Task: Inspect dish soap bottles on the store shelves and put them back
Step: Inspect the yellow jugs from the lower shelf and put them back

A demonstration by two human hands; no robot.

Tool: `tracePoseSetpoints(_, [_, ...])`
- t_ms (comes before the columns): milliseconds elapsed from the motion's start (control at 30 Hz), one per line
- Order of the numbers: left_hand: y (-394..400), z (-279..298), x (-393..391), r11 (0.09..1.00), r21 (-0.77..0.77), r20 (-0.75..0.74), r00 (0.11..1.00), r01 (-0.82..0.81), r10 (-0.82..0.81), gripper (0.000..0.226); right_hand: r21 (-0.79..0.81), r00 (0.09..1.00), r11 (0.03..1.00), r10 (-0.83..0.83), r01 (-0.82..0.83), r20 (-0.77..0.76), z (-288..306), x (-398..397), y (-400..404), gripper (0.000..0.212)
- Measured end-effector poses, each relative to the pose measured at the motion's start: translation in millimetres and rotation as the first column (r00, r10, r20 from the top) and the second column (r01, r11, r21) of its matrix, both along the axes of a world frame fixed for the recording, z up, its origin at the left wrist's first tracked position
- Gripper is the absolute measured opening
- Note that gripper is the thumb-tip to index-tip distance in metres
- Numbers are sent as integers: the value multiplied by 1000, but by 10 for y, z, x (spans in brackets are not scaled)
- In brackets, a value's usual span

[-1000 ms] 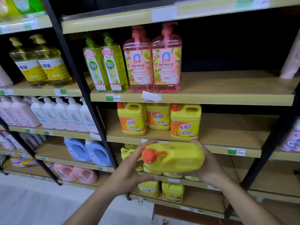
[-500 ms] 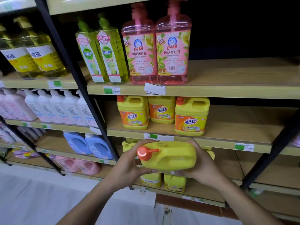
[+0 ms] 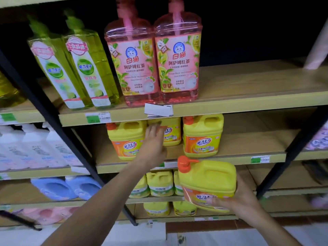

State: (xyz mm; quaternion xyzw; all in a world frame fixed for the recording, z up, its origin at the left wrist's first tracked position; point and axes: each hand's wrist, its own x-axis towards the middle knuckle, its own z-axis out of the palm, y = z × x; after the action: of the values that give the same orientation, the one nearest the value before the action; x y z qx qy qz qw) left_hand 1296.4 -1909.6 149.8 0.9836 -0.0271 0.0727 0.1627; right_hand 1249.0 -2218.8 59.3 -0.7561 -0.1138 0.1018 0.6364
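A squat yellow plastic jug [image 3: 206,180] with a moulded handle, an orange pump cap and a glossy orange label is seen at the lower right of the frame, tilted with its cap toward the upper left. It is gripped from below by the right hand [image 3: 237,201], whose fingers are curled round its labelled base.

The left hand [image 3: 153,142] is seen at the centre of the frame, reaching into the middle shelf [image 3: 230,157], a flat board of pale wood-grain finish edged in yellow. Its fingers are extended and slightly spread, and nothing is held; the fingertips lie against a rear yellow jug [image 3: 170,132], between a left jug [image 3: 126,139] and a right jug [image 3: 202,135] of the same blocky shape.

On the shelf above, in the upper centre, two tall clear pink pump bottles [image 3: 154,64] are stood side by side, touching, with two slim translucent green bottles [image 3: 74,68] just beside them to the left. A black metal upright [image 3: 53,121] is seen running diagonally across the left of the frame.
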Motion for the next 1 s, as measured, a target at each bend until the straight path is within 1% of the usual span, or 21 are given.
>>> tracePoseSetpoints(67, [-94, -65, 328, 966, 252, 111, 993, -62, 35, 61, -18, 999, 999, -39, 39, -18, -70, -59, -86, 100])
tracePoseSetpoints(100, [-113, -77, 476, 936, 336, 143, 988, -103, 57, 49, -15, 999, 999, -46, 46, -27, -92, -96, -126, 103])
tracePoseSetpoints(133, [-121, -64, 603, 919, 370, 156, 984, -137, 84, 39, -11, 998, 999, -48, 47, -35, -99, -134, -163, 107])
tracePoseSetpoints(167, [-108, -44, 723, 916, 367, 150, 982, -160, 111, 35, -6, 998, 999, -50, 50, -35, -100, -174, -195, 109])
tracePoseSetpoints(200, [-86, -33, 837, 925, 342, 120, 984, -167, 133, 36, -1, 998, 999, -53, 53, -28, -104, -211, -228, 111])
tracePoseSetpoints(267, [-21, -14, 1040, 950, 263, -4, 984, -170, 177, 44, 3, 998, 998, -60, 60, -27, -109, -284, -281, 112])
tracePoseSetpoints(333, [28, 39, 1150, 971, 164, -173, 964, -174, 202, 51, 19, 997, 998, -58, 58, -46, -122, -351, -318, 113])
tracePoseSetpoints(367, [48, 54, 1171, 975, 154, -230, 953, -162, 195, 53, 20, 997, 998, -52, 53, -49, -132, -373, -334, 113])
tracePoseSetpoints(400, [62, 67, 1175, 974, 175, -242, 952, -147, 187, 56, 16, 998, 999, -47, 47, -50, -138, -383, -346, 113])
tracePoseSetpoints(433, [73, 74, 1163, 967, 212, -215, 959, -140, 186, 60, 15, 998, 999, -39, 40, -50, -138, -385, -356, 113])
tracePoseSetpoints(533, [23, 96, 1018, 923, 353, -56, 981, -155, 186, 69, 5, 999, 1000, -17, 17, -51, -152, -371, -414, 115])
tracePoseSetpoints(633, [-66, 90, 774, 850, 510, 83, 991, -134, 107, 76, 0, 997, 1000, -19, 19, -68, -150, -363, -440, 110])
tracePoseSetpoints(700, [-74, 42, 623, 818, 560, 142, 988, -132, 62, 86, 23, 997, 999, -24, 26, -76, -85, -373, -430, 108])
tracePoseSetpoints(767, [-60, -26, 508, 805, 578, 186, 982, -132, 28, 90, 60, 997, 998, -20, 25, -79, -25, -393, -429, 114])
tracePoseSetpoints(833, [-42, -97, 391, 814, 565, 218, 976, -135, 10, 86, 74, 997, 996, -35, 40, -62, 41, -406, -418, 119])
tracePoseSetpoints(1000, [-82, -181, 106, 850, 506, 295, 956, -151, -6, 85, 30, 998, 998, -62, 63, -21, 223, -411, -448, 114])
